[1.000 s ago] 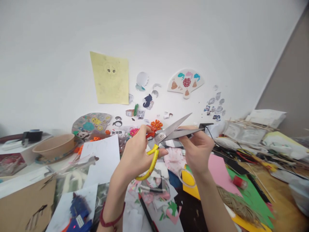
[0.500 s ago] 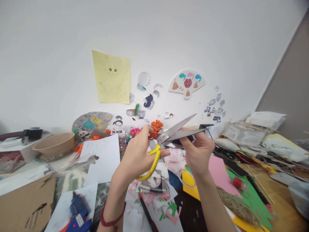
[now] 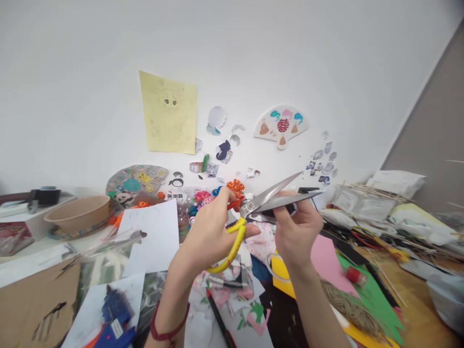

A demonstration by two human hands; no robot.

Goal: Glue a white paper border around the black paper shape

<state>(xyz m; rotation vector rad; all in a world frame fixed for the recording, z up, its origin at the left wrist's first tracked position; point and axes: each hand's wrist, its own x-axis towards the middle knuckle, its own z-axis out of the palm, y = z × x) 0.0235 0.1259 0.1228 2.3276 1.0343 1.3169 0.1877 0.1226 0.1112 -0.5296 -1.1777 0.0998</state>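
Scissors (image 3: pixel 275 195) with yellow and orange-red handles are held up in the middle of the view, their blades spread and pointing right. My left hand (image 3: pixel 213 227) is closed around the handles, the thumb beside the yellow loop. Beside the lower blade, my right hand (image 3: pixel 297 227) has its fingers curled together, with the blade crossing in front of them. What those fingers pinch is hidden behind the blade and too small to tell. Below the hands lie paper scraps (image 3: pixel 255 316) in green, pink and white, and a black and red pen (image 3: pixel 219 316).
A blue glue gun (image 3: pixel 116 314) lies on white paper at front left, near brown cardboard (image 3: pixel 32 304). At right are twine (image 3: pixel 351 304), a red spool (image 3: pixel 356 276) and green paper (image 3: pixel 384 295). A tape ring (image 3: pixel 277 268) lies between my arms. A tan bowl (image 3: pixel 78 215) stands far left.
The scissors have shifted slightly right along with my left hand, and the blades look a little closer together. My right hand stays beside the lower blade.
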